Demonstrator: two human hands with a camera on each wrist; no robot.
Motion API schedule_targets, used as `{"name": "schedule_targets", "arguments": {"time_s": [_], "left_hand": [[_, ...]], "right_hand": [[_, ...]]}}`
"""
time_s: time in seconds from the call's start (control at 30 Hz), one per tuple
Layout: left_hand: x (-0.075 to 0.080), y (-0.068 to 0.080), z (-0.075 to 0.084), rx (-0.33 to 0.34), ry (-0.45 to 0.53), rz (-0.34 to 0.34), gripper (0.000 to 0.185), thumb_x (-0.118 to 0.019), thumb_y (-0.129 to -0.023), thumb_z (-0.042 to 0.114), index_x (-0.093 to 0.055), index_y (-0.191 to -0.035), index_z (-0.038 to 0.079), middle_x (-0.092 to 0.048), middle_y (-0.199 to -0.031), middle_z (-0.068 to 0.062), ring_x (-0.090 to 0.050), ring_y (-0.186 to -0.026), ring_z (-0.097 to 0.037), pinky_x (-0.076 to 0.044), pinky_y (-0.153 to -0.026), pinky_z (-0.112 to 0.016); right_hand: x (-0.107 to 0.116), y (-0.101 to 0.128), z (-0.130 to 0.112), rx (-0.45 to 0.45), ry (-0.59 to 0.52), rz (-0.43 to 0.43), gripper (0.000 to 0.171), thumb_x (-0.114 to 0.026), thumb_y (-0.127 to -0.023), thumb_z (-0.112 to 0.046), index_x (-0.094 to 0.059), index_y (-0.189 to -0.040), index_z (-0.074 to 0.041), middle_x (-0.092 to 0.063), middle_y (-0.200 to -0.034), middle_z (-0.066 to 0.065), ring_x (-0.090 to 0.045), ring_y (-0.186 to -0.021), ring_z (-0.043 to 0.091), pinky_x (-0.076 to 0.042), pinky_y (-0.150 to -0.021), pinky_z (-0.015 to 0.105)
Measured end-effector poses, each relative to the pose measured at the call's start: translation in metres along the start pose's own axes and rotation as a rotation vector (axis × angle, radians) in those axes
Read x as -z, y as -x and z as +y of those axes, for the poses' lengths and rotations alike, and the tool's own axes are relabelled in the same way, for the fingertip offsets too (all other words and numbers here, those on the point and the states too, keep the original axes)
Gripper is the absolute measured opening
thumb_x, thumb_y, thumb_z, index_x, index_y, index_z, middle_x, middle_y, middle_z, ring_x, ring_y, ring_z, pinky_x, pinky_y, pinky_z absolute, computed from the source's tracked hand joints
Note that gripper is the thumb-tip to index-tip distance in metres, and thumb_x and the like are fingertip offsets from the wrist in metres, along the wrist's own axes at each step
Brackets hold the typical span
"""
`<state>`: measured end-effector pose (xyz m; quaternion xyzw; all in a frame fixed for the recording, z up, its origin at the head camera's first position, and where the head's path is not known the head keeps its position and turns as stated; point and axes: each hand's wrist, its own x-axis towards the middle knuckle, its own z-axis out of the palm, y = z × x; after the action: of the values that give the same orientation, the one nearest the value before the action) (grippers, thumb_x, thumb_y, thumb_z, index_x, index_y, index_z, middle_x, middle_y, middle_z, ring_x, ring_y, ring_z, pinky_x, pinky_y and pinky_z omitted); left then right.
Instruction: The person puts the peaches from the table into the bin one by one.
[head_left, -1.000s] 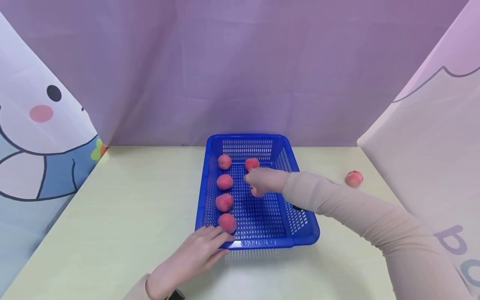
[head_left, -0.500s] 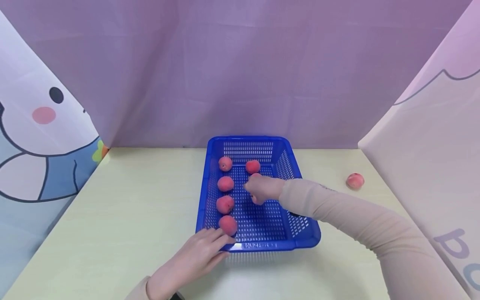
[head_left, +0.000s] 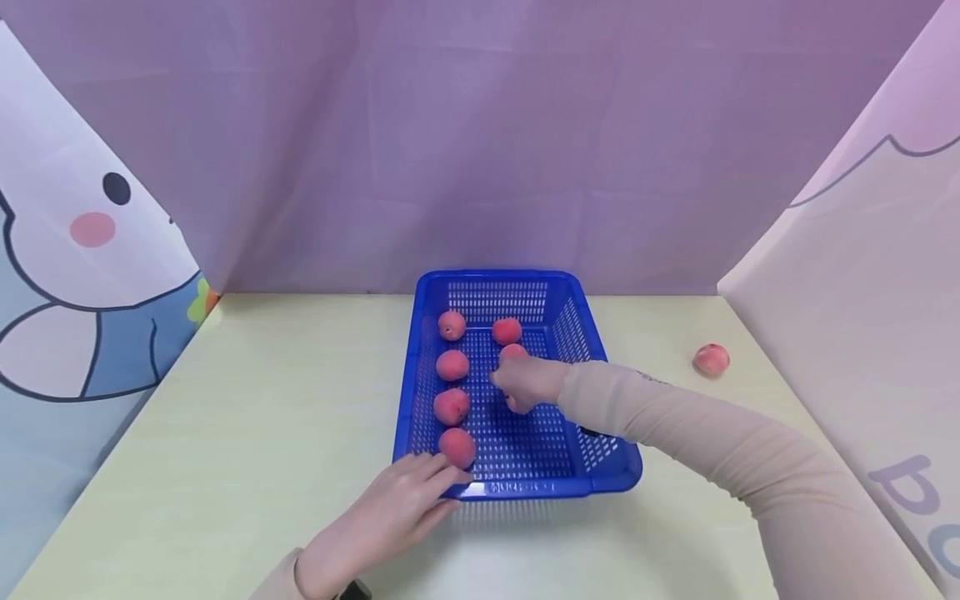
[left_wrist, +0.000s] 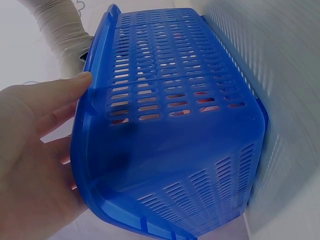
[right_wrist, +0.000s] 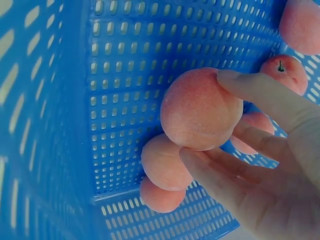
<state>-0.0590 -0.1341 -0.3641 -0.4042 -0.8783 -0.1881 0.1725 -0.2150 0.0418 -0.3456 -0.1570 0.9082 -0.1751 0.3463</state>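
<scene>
My right hand is inside the blue plastic basket, thumb and fingers round a peach. In the head view the hand covers most of that peach. Just behind it sits another peach, with a further peach near the basket's back wall. Several peaches stand in a row down the left side, among them a front one. My left hand grips the basket's near rim at the left corner, its thumb on the outside of the rim in the left wrist view.
One loose peach lies on the pale table, right of the basket. A purple cloth hangs behind the table, and printed cloths flank it on both sides.
My right hand has moved slightly toward the basket's near side with its peach, uncovering the peach behind it. The left hand stays at the rim.
</scene>
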Motion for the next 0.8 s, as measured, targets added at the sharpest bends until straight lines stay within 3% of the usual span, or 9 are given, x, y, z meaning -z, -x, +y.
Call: {"name": "schedule_targets", "arguments": {"time_s": [0.07,0.17,0.23,0.37,0.5,0.6,0.7,0.8], "left_hand": [[0.0003,-0.0003,-0.0004,0.005,0.002,-0.007,0.025,-0.069,-0.074,0.017,-0.06,-0.097,0.014,-0.061,-0.091,0.004,-0.055,-0.079,-0.009,-0.046,-0.069,-0.024],[0.0007,-0.0005,-0.0008,0.013,0.009,-0.017,0.025,-0.07,-0.074,0.016,-0.061,-0.097,0.013,-0.06,-0.092,0.004,-0.056,-0.08,-0.009,-0.047,-0.07,-0.025],[0.0009,-0.0005,-0.001,0.015,0.009,-0.021,0.026,-0.07,-0.074,0.016,-0.061,-0.097,0.013,-0.06,-0.093,0.004,-0.056,-0.08,-0.009,-0.047,-0.071,-0.026],[0.001,-0.0006,-0.0011,0.016,0.006,-0.024,0.025,-0.069,-0.074,0.017,-0.061,-0.097,0.013,-0.06,-0.093,0.004,-0.056,-0.08,-0.009,-0.047,-0.071,-0.026],[0.0009,-0.0009,-0.0011,0.014,-0.003,-0.024,0.025,-0.069,-0.075,0.018,-0.061,-0.097,0.014,-0.06,-0.092,0.004,-0.056,-0.08,-0.009,-0.047,-0.07,-0.025],[0.0008,-0.0009,-0.001,0.01,-0.005,-0.021,0.024,-0.069,-0.075,0.018,-0.061,-0.097,0.014,-0.06,-0.092,0.004,-0.056,-0.08,-0.009,-0.046,-0.07,-0.025],[0.0007,-0.0005,-0.0008,0.007,-0.007,-0.016,0.024,-0.069,-0.074,0.018,-0.061,-0.097,0.014,-0.06,-0.092,0.004,-0.055,-0.079,-0.009,-0.046,-0.07,-0.024],[0.0005,-0.0001,-0.0007,0.003,-0.005,-0.009,0.025,-0.069,-0.074,0.018,-0.06,-0.097,0.014,-0.059,-0.091,0.005,-0.055,-0.078,-0.009,-0.046,-0.069,-0.024]], "right_hand": [[-0.0006,-0.0002,0.0006,-0.068,-0.215,0.011,0.046,-0.033,-0.096,-0.025,-0.023,-0.133,0.001,-0.042,-0.07,0.003,-0.034,-0.046,0.011,-0.031,-0.042,0.022],[-0.0007,-0.0002,0.0012,-0.055,-0.179,0.007,0.054,-0.032,-0.096,-0.024,-0.01,-0.139,0.0,-0.048,-0.082,0.008,-0.034,-0.046,0.011,-0.031,-0.041,0.021],[-0.0011,0.0002,0.0015,-0.044,-0.137,0.01,0.056,-0.033,-0.096,-0.024,-0.007,-0.14,0.0,-0.049,-0.1,0.011,-0.034,-0.046,0.011,-0.032,-0.043,0.022],[-0.0018,-0.0003,0.0027,-0.044,-0.106,0.0,0.058,-0.032,-0.096,-0.025,-0.003,-0.14,0.0,-0.045,-0.118,0.014,-0.031,-0.044,0.01,-0.032,-0.043,0.023],[-0.0022,-0.0006,0.0051,-0.036,-0.131,-0.013,0.06,-0.032,-0.095,-0.024,0.0,-0.14,-0.001,-0.05,-0.099,0.011,-0.029,-0.044,0.009,-0.03,-0.041,0.022],[-0.0023,0.0004,0.0064,-0.016,-0.136,-0.021,0.06,-0.033,-0.095,-0.022,0.001,-0.14,-0.001,-0.048,-0.102,0.011,-0.031,-0.047,0.01,-0.03,-0.043,0.022],[-0.0021,0.0021,0.0061,-0.01,-0.154,-0.023,0.061,-0.033,-0.095,-0.022,0.001,-0.141,-0.002,-0.035,-0.13,0.009,-0.036,-0.053,0.01,-0.035,-0.049,0.022],[-0.0018,0.0031,0.0045,-0.021,-0.149,-0.024,0.057,-0.033,-0.095,-0.023,-0.005,-0.14,-0.002,-0.043,-0.122,0.011,-0.036,-0.052,0.01,-0.036,-0.05,0.023]]}}
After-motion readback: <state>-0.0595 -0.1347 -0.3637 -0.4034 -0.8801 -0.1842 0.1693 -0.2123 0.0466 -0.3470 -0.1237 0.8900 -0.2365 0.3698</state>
